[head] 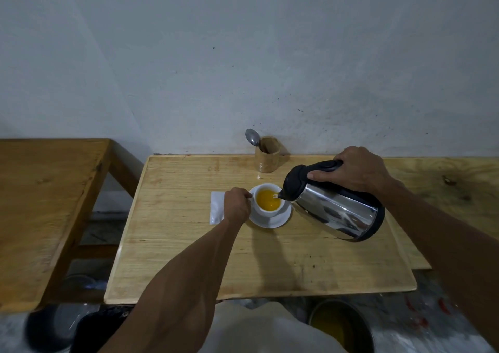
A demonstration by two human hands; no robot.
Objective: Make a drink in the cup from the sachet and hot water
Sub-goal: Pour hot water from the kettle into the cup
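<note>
Centrally, we note the small white ceramic cup [268,201] standing on its round white saucer [270,221], which rests on the pale wooden table [189,244]. The cup holds a yellow-orange liquid. Our left hand [237,205] is closed against the cup's left side, at the handle as far as we can tell. Partly under that hand lies the flat white sachet [216,211], just left of the saucer. Our right hand [356,171] is clamped around the black handle of the stainless-steel electric kettle [334,204], which is tilted with its black spout over the cup's right rim; a thin pale stream appears at the spout. Behind the cup, near the wall, stands a cylindrical wooden holder [267,155] with a metal spoon [253,137] upright in it.
</note>
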